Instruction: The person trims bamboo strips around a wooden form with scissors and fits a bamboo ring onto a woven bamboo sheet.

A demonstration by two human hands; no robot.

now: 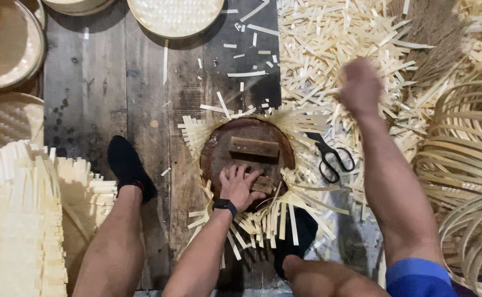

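Bamboo strips (263,220) ring our round wooden form (252,148); left hand (240,187) presses flat-fingered, right hand (360,85) blurred, grip unclear; keep pressure firm.

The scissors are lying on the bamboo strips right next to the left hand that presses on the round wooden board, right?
Not quite. In the head view the scissors lie right of the round wooden board, apart from the left hand pressing on it. They sit below the raised right hand, by that forearm.
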